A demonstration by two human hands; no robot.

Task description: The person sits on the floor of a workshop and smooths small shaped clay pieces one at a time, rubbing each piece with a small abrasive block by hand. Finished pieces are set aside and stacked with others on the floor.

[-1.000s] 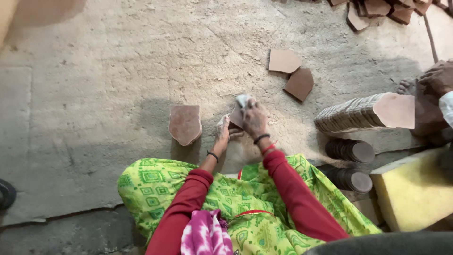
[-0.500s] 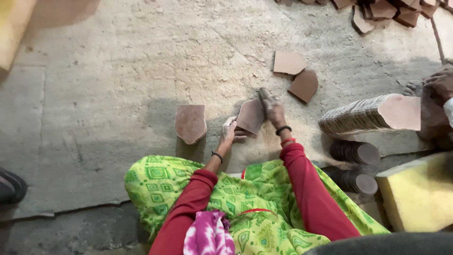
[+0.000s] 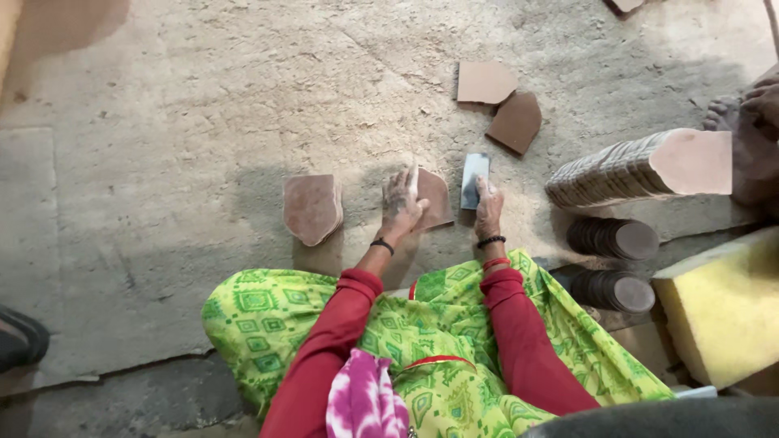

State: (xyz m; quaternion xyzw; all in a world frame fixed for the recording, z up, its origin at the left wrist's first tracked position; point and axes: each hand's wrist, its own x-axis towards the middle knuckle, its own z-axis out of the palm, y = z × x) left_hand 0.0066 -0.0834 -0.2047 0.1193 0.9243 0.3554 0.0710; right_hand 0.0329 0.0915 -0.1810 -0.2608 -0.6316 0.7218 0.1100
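Floor (image 3: 162, 122): rough, matt concrete, gritty and dusted, cracked along the lower left of the frame.

Tile (image 3: 434, 199) under the left hand (image 3: 400, 203): matt reddish-brown, clay-like, unglazed, with a dusty face. Second tile (image 3: 312, 207) at centre left: same matt finish, paler blotches. Two more tiles (image 3: 499, 101) at upper centre: flat, dull, smooth-faced.

Block (image 3: 475, 180) at the right hand (image 3: 488, 209): grey, smooth, faint sheen; material cannot be told.

Stack (image 3: 633, 166) at right: thin matt layers, ribbed edge. Discs (image 3: 613, 239) below it: dark, matt.

Foam (image 3: 722, 304) at lower right: yellow, porous, soft-looking.

Sleeves (image 3: 324, 357): red knit cloth. Skirt (image 3: 268, 312): green printed cloth, matt.
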